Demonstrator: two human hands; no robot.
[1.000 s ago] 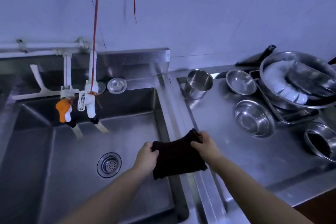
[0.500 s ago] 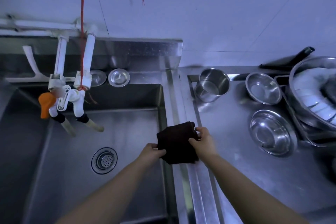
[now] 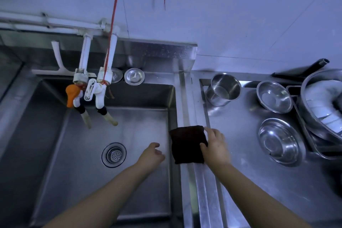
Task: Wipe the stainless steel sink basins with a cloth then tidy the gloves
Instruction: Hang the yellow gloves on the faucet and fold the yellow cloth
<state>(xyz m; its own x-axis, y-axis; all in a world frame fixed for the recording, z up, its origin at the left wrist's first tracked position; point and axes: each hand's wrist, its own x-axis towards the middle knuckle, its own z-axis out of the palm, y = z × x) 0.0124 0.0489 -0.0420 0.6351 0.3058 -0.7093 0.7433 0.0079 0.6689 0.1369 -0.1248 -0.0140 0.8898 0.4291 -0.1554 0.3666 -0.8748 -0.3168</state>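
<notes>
A dark folded cloth [image 3: 187, 144] lies on the steel rim between the sink basin [image 3: 77, 153] and the counter. My right hand [image 3: 214, 146] holds the cloth's right edge, thumb on top and fingers along its side. My left hand [image 3: 150, 155] hovers over the basin just left of the cloth, apart from it, fingers loosely curled and holding nothing. The basin has a round drain strainer [image 3: 113, 154] at its floor. No gloves are in view.
Two white taps [image 3: 98, 96], one with an orange handle, hang over the basin's back left. Two round drain plugs [image 3: 134, 76] sit on the back ledge. On the counter to the right stand a steel cup [image 3: 224, 89], two steel bowls [image 3: 281, 141] and a large pan of dishes [image 3: 323, 105].
My left hand has let go of the cloth and drawn back to the left over the basin. The right hand has laid the folded cloth on the sink rim.
</notes>
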